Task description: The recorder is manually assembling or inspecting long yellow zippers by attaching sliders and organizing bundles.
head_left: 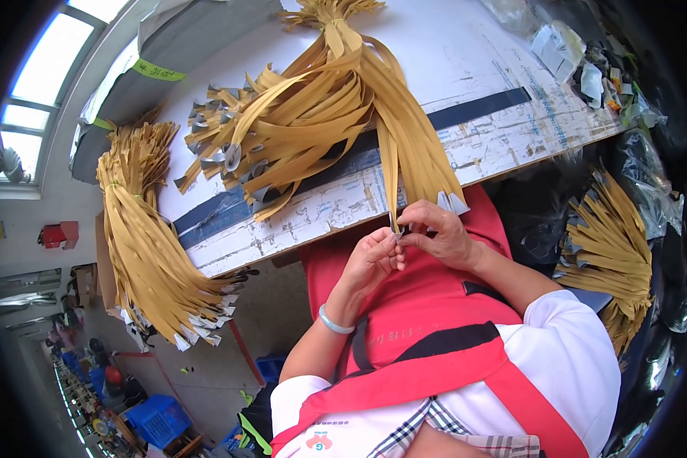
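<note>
My left hand [374, 259] and my right hand [439, 235] meet just below the table's near edge, above my red apron. Both pinch the lower end of one tan zipper strip [389, 164] that hangs down from a tied bundle of tan zippers [313, 107] spread over the white table [466, 46]. A small dark part, likely a slider, sits between my fingertips. Grey end tabs [452, 202] of neighbouring strips hang beside my right hand. A pale bracelet circles my left wrist.
A second tan zipper bundle [149, 244] droops over the table's left end. A third bundle [611, 244] lies at my right among dark plastic bags. Clear packets [561, 46] sit at the far right corner. Blue crates [156, 418] stand on the floor lower left.
</note>
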`<state>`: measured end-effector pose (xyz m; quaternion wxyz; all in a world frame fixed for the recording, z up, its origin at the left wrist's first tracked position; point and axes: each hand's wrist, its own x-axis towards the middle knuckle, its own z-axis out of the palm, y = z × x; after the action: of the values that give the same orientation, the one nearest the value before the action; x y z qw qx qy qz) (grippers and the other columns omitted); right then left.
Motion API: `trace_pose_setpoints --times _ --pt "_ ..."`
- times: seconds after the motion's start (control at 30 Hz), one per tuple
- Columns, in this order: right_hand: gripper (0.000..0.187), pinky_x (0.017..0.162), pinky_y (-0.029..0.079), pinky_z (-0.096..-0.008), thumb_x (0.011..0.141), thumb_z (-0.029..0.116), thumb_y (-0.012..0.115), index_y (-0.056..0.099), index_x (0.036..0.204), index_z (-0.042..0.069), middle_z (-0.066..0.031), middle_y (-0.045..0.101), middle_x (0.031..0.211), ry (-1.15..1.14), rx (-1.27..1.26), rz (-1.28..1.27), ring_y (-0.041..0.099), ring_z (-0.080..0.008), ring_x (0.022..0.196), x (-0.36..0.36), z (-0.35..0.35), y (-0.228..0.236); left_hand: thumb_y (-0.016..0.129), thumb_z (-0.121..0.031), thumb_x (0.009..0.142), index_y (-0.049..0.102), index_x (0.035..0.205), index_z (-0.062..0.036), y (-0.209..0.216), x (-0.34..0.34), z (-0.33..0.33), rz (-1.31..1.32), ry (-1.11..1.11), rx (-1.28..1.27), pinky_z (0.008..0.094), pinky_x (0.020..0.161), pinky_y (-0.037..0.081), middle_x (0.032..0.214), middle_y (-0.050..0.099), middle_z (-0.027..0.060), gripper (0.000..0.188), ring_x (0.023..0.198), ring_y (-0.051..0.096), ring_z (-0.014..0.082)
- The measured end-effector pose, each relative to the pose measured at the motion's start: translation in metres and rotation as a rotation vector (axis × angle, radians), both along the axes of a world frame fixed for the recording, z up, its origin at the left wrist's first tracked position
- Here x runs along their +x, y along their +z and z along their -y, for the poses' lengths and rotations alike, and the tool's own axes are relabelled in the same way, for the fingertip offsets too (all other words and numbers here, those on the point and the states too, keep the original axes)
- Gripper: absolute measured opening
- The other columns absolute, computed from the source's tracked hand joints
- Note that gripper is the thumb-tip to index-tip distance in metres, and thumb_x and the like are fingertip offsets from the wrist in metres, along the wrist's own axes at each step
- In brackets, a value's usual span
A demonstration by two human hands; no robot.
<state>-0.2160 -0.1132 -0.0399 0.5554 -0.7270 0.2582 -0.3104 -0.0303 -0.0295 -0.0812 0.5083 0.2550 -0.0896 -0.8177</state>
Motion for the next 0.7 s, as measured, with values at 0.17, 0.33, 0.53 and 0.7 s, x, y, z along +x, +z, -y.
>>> trace_pose_setpoints --times 0.17,0.33,0.53,0.7 --pt "0.017 0.07 0.052 -0.0283 0.085 0.003 0.075 0.065 0.099 0.002 -0.008 0.059 0.098 0.005 -0.175 0.066 0.063 -0.0174 0.084 0.002 0.006 -0.011 0.059 -0.015 0.101 0.061 0.102 -0.0035 0.007 -0.002 0.002 -0.064 -0.002 0.003 0.0303 0.069 0.056 0.087 0.062 0.004 0.012 0.076 0.062 0.014" --pt "0.012 0.067 0.05 -0.026 0.087 0.003 0.074 0.064 0.094 0.003 -0.0054 0.057 0.093 0.063 -0.186 0.08 0.061 -0.0145 0.079 0.001 0.018 0.008 0.067 0.005 0.088 0.061 0.117 -0.0007 0.034 0.007 0.014 0.885 0.289 -0.555 0.0291 0.091 0.05 0.11 0.062 0.0088 0.031 0.105 0.06 0.0179" --pt "0.007 0.061 0.05 -0.0207 0.092 0.005 0.069 0.063 0.095 0.004 -0.004 0.06 0.097 0.224 0.617 0.172 0.062 -0.0096 0.072 -0.002 0.041 0.025 0.071 0.004 0.084 0.065 0.111 -0.001 0.068 0.023 0.039 1.031 0.114 -0.731 0.0319 0.094 0.047 0.112 0.062 0.0097 0.029 0.107 0.06 0.0242" --pt "0.008 0.063 0.051 -0.0227 0.094 0.01 0.068 0.062 0.095 0.005 -0.0027 0.063 0.087 0.226 0.699 0.188 0.063 -0.0104 0.07 0.007 0.05 0.029 0.073 0.003 0.083 0.064 0.099 -0.0009 0.051 0.027 0.051 0.914 0.121 -0.729 0.0288 0.088 0.048 0.106 0.063 0.0063 0.019 0.102 0.059 0.0187"
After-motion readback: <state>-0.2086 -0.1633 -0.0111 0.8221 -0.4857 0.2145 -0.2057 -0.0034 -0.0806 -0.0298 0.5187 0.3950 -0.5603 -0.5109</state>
